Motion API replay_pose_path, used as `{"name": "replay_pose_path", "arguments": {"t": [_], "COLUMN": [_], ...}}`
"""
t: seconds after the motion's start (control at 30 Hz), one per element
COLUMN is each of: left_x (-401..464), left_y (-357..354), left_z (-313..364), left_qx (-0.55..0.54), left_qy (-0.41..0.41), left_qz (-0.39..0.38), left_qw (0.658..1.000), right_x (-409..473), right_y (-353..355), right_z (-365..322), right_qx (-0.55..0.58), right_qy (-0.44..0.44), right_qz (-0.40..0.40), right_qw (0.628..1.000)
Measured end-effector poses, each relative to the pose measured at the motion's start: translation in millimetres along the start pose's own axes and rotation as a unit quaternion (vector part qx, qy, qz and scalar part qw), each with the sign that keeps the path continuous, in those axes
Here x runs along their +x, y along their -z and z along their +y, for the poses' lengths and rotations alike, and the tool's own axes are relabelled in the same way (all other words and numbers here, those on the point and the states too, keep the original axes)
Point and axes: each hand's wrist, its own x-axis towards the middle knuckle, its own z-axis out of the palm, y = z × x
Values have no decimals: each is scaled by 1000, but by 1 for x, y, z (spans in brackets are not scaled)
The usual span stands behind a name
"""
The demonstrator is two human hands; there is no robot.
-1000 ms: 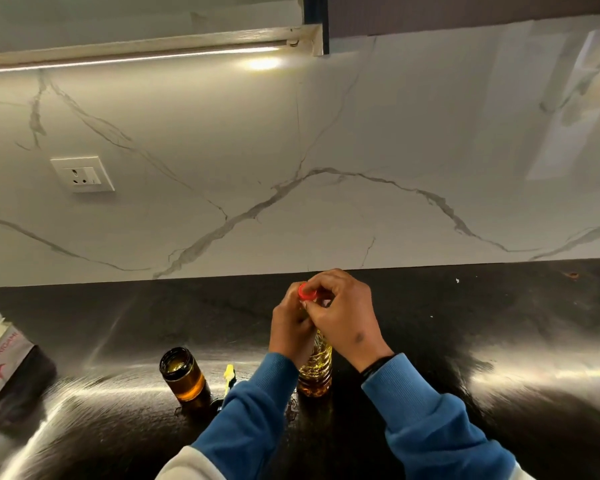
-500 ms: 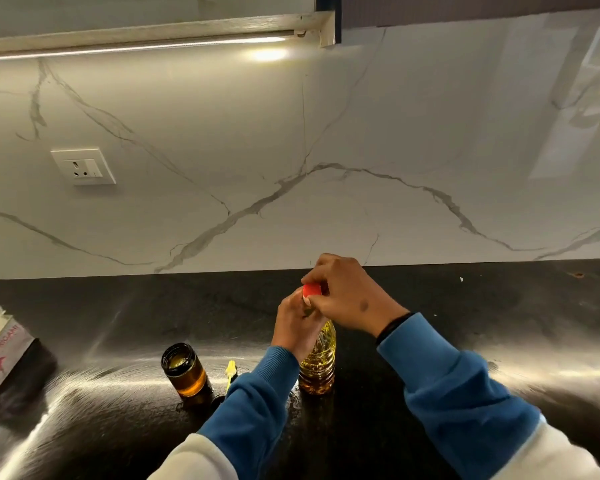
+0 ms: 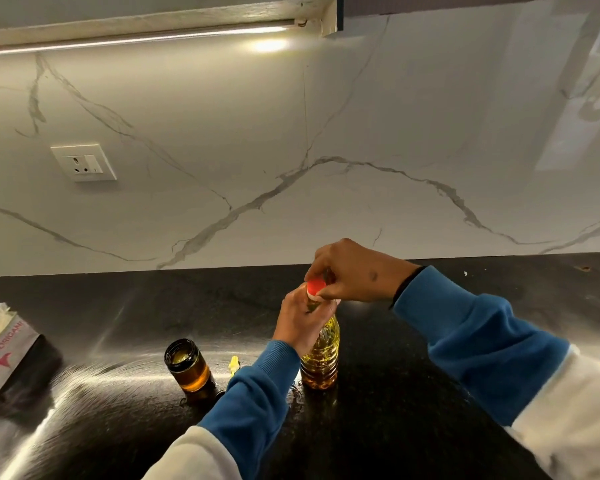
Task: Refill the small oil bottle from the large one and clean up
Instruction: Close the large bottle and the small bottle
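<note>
A large oil bottle [image 3: 321, 355] is seen standing upright on the dark tabletop [image 3: 395, 393] at lower centre of the frame, its long axis vertical and its red cap [image 3: 315, 285] at the top. The cap is pinched from above and from the right by the curled fingers of the right hand [image 3: 355, 271], while the bottle's neck, directly below the cap, is gripped from the left by the left hand [image 3: 302, 323]. The cap therefore lies on the bottle's upright axis, immediately under the right hand, and any turning is judged to be made about that vertical line with the lower hand steadying. Whether the cap is being loosened or tightened cannot be told.

To the left of the big bottle, near but apart, a small oil bottle [image 3: 187, 367] of dark glass is shown open-mouthed and partly filled with amber oil. A small yellow piece [image 3: 234, 363] lies between the two bottles. A tissue pack [image 3: 4, 355] rests at the left edge.
</note>
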Motion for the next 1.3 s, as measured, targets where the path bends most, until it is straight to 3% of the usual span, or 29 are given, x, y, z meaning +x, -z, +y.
{"name": "replay_pose_path", "arguments": {"t": [0.27, 0.67, 0.77, 0.93, 1.0, 1.13, 1.3], "left_x": [4, -4, -6, -1, -2, -3, -1], "left_y": [4, 5, 7, 10, 10, 12, 6], "left_z": [-2, -11, -14, -11, -11, -14, -12], "left_qx": [13, -11, -13, 1, 6, 5, 0], "left_qy": [8, 106, 126, 128, 128, 128, 138], "left_qz": [-20, 21, 12, -28, -17, 5, 10], "left_qw": [1000, 994, 992, 991, 992, 992, 990], "right_x": [10, 6, 13, 22, 28, 33, 25], "right_y": [-1, -35, -26, -12, -15, -30, -45], "right_z": [-5, -32, -21, 0, 2, -6, -21], "right_qx": [-74, -68, -115, -259, -277, -244, -201], "right_qy": [-4, -88, -52, 108, 116, 39, -157], "right_qz": [-24, 126, 98, 37, 33, 89, 166], "right_qw": [997, 986, 987, 959, 953, 965, 953]}}
